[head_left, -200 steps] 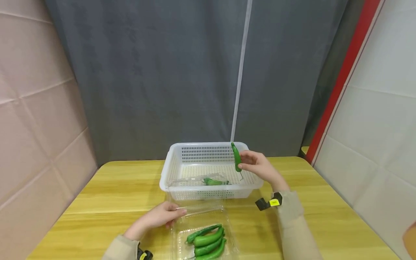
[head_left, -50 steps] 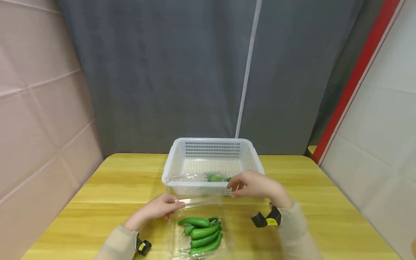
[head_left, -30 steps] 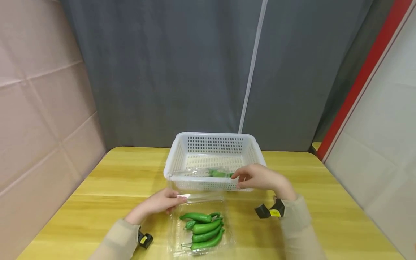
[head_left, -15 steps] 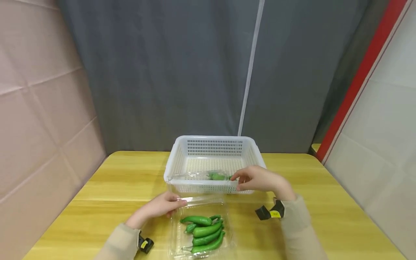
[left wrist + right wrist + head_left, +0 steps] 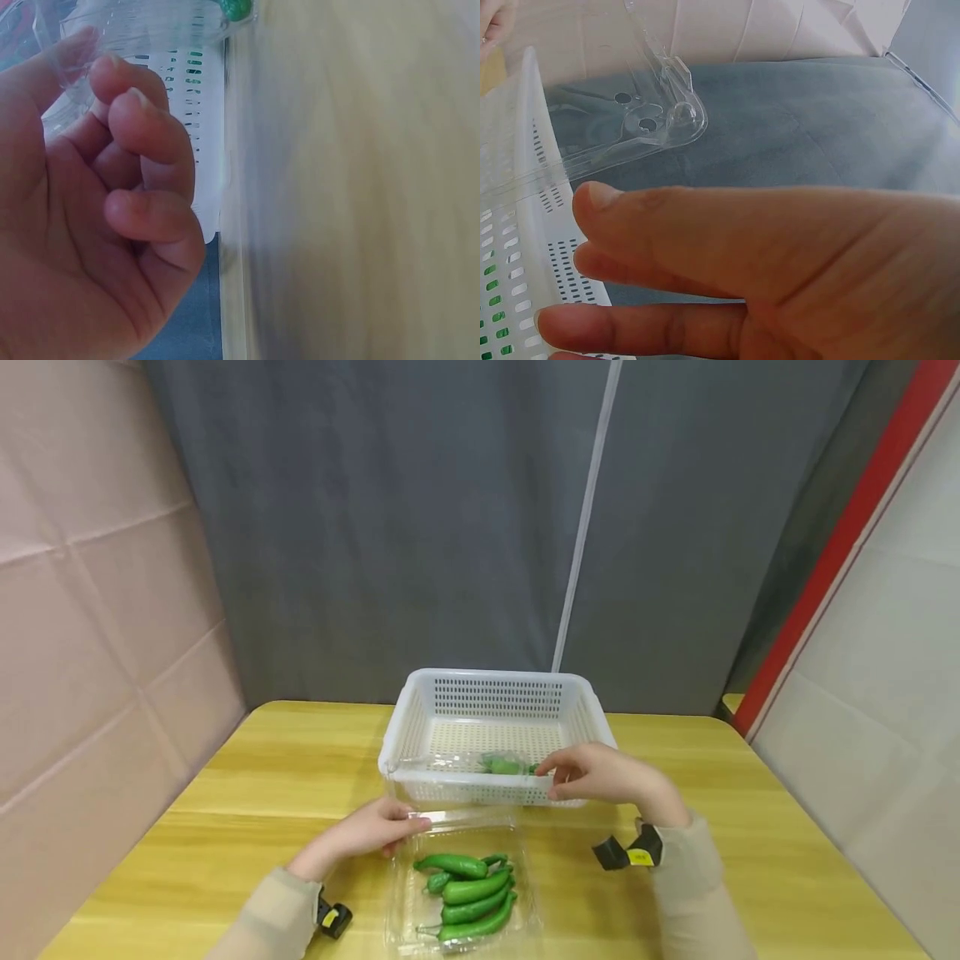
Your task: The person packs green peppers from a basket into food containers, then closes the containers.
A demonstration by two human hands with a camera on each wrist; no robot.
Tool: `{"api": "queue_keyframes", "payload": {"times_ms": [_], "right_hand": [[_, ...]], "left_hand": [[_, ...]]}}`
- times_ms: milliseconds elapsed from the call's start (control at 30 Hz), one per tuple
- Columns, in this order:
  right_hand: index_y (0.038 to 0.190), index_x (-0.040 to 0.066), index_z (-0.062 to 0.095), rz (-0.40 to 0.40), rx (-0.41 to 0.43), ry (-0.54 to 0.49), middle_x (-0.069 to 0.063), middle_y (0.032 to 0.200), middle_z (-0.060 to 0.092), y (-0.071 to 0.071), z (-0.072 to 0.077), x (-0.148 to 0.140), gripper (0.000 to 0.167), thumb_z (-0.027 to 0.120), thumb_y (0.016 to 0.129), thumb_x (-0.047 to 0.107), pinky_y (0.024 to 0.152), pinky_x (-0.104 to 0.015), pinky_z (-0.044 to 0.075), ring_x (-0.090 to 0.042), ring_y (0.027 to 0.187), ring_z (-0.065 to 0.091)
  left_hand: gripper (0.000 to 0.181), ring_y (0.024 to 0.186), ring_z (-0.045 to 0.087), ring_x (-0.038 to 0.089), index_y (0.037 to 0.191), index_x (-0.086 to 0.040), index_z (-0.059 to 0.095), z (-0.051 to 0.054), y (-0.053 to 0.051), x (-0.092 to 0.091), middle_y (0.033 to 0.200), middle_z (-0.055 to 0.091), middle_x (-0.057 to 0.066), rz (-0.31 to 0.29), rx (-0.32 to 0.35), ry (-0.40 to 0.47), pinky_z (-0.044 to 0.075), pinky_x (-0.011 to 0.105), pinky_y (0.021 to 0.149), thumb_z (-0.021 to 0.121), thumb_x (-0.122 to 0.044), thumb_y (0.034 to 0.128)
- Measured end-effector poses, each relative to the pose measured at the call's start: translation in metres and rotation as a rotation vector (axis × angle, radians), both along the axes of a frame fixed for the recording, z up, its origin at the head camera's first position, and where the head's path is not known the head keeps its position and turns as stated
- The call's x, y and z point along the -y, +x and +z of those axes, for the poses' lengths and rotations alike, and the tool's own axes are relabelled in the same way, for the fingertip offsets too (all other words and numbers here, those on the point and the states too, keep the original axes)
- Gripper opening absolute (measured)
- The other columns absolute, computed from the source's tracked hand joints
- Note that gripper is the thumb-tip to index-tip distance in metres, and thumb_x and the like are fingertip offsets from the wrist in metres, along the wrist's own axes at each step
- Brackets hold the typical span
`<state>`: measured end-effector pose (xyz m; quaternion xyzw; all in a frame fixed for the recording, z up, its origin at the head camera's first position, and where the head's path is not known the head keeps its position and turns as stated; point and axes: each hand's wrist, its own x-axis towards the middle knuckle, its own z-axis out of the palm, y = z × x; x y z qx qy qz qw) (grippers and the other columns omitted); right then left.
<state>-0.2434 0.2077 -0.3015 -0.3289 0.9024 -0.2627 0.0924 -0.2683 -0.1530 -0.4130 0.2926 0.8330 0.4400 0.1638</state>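
In the head view, my left hand (image 5: pixel 371 831) pinches the hinge edge of a clear plastic clamshell box (image 5: pixel 528 893) between thumb and fingers. Several green chili peppers (image 5: pixel 476 891) lie heaped in its lower half. Its see-through lid stands raised, leaning over the front of a white slotted basket (image 5: pixel 497 674). Behind the lid, a few green peppers (image 5: pixel 501 765) show inside the basket, partly hidden. My right hand (image 5: pixel 607 774) hovers by the basket's front right rim with loosely bent fingers and nothing in them. The right wrist view shows the fingers (image 5: pixel 645 326) apart, beside the basket wall.
The wooden table (image 5: pixel 247 793) carries the basket and box. A grey curtain (image 5: pixel 375 527) hangs behind it, with a pale cloth wall (image 5: pixel 97 610) on the left and a white panel (image 5: pixel 877 693) on the right.
The right hand held a chili pepper above the basket 6.7 seconds ago; now it holds nothing, and one more pepper lies in the box. Over the last second both hands stay nearly still.
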Motion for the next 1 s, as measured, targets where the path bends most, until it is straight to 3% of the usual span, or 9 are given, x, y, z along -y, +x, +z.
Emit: {"api": "queue_keyframes", "payload": {"times_ms": [200,433,700,1000], "right_hand": [[0.116,0.007,0.066,0.0,-0.003,0.0,0.008,0.084,0.064,0.005,-0.004,-0.003,0.027,0.068,0.092,0.021,0.064,-0.027,0.048,-0.006,0.07,0.055],[0.115,0.006,0.066,0.034,-0.033,-0.008,0.008,0.084,0.064,0.003,-0.002,0.001,0.027,0.067,0.092,0.02,0.063,-0.026,0.048,-0.005,0.069,0.055],[0.115,0.006,0.067,0.0,-0.049,-0.005,0.007,0.085,0.064,0.001,0.002,0.001,0.027,0.068,0.092,0.02,0.063,-0.026,0.048,-0.006,0.07,0.055],[0.111,0.007,0.068,-0.039,-0.121,-0.066,0.003,0.092,0.068,-0.014,-0.001,-0.003,0.023,0.068,0.092,0.019,0.068,-0.028,0.05,-0.009,0.077,0.061]], "left_hand": [[0.044,0.045,0.042,0.009,0.073,0.001,0.058,-0.006,0.005,-0.002,0.051,0.046,-0.006,-0.01,0.018,0.001,0.041,0.022,0.047,0.059,-0.036,0.0971],[0.043,0.045,0.042,0.011,0.076,0.002,0.059,-0.003,0.006,0.003,0.053,0.046,-0.003,0.009,0.02,0.007,0.041,0.023,0.047,0.059,-0.035,0.0973],[0.043,0.046,0.043,0.012,0.07,-0.003,0.055,-0.002,0.003,0.001,0.053,0.048,-0.002,0.02,0.019,0.001,0.042,0.025,0.048,0.059,-0.037,0.0966],[0.042,0.046,0.041,0.01,0.074,0.0,0.058,0.005,0.005,0.0,0.053,0.047,-0.003,0.03,0.02,0.0,0.038,0.022,0.047,0.059,-0.035,0.097]]}}
